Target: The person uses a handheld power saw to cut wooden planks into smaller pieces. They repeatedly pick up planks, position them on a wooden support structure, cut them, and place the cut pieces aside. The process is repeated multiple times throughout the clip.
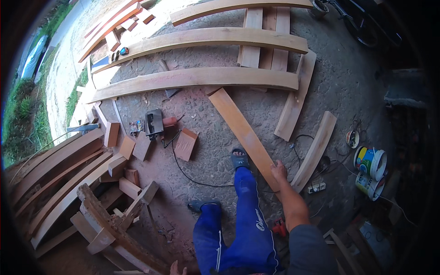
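Now, right hand (pixel 279 171) on plank (pixel 244 133).

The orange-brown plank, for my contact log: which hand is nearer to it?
Right: the right hand holds the plank near its lower end; the left hand is apart, at the picture's lower edge.

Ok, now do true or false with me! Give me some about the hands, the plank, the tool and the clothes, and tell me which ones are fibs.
1. The right hand is holding the plank. True.
2. A wood block lies near the power tool. True.
3. The left hand touches the power tool. False: the left hand is at the picture's bottom edge, apart from it.
4. The trousers are blue. True.
5. The feet are bare. False: they have sandals on.
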